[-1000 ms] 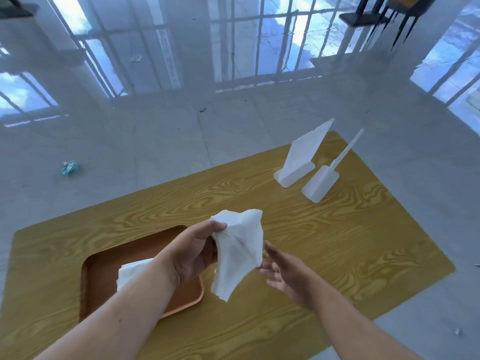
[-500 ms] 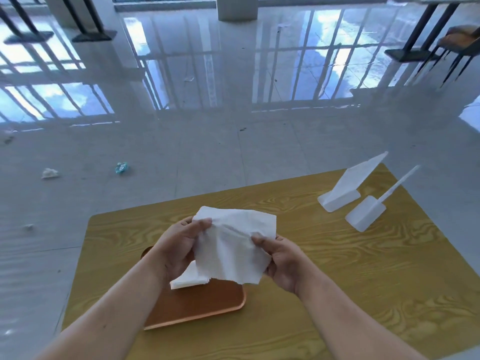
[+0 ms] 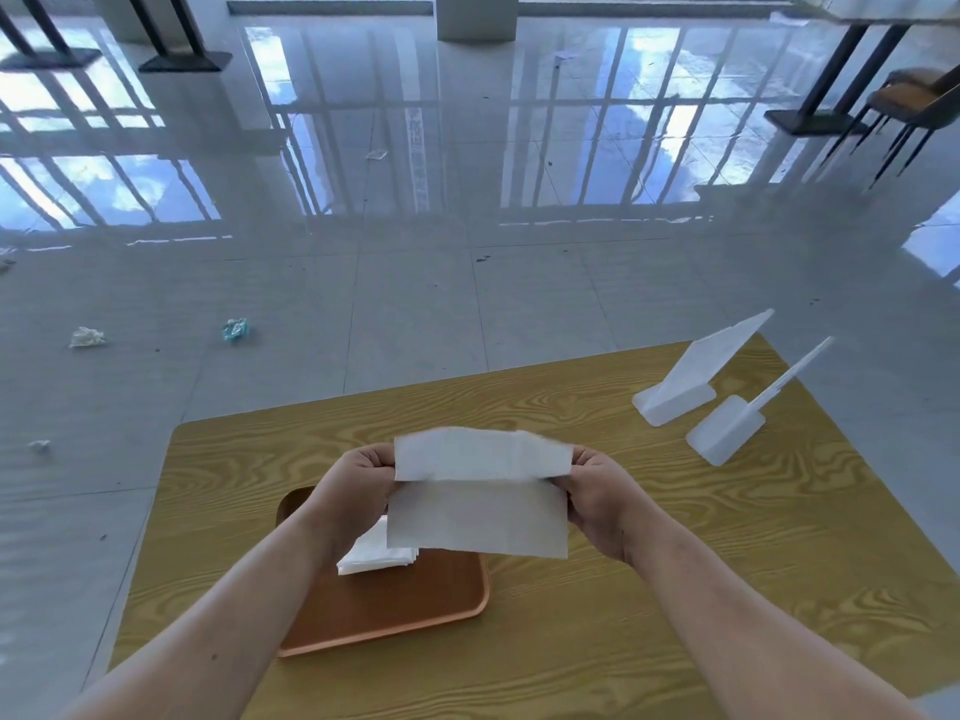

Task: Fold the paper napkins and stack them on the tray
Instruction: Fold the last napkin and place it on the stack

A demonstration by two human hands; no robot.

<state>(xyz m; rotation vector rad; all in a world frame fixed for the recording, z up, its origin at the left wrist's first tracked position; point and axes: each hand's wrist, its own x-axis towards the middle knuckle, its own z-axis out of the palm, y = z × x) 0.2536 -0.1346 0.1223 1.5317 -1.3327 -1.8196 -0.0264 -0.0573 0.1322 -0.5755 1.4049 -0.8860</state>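
Observation:
A white paper napkin [image 3: 480, 493] is stretched flat in the air between both hands, above the table. Its top strip is bent over toward me along a horizontal crease. My left hand [image 3: 353, 483] pinches its left edge and my right hand [image 3: 597, 493] pinches its right edge. Below it lies an orange-brown tray [image 3: 395, 610] on the wooden table [image 3: 649, 579]. A small stack of folded white napkins [image 3: 376, 556] rests on the tray's far part, partly hidden by my left wrist and the held napkin.
Two white plastic stands [image 3: 691, 376] [image 3: 737, 423] sit at the table's far right corner. Beyond the table is glossy tiled floor with scraps of litter [image 3: 236, 328] at left. Chairs and table legs [image 3: 893, 101] stand far right.
The crumpled napkin held by my left hand alone was taken by both hands and pulled out flat, with its top edge bent over. The view shifted, so the table sits lower in frame.

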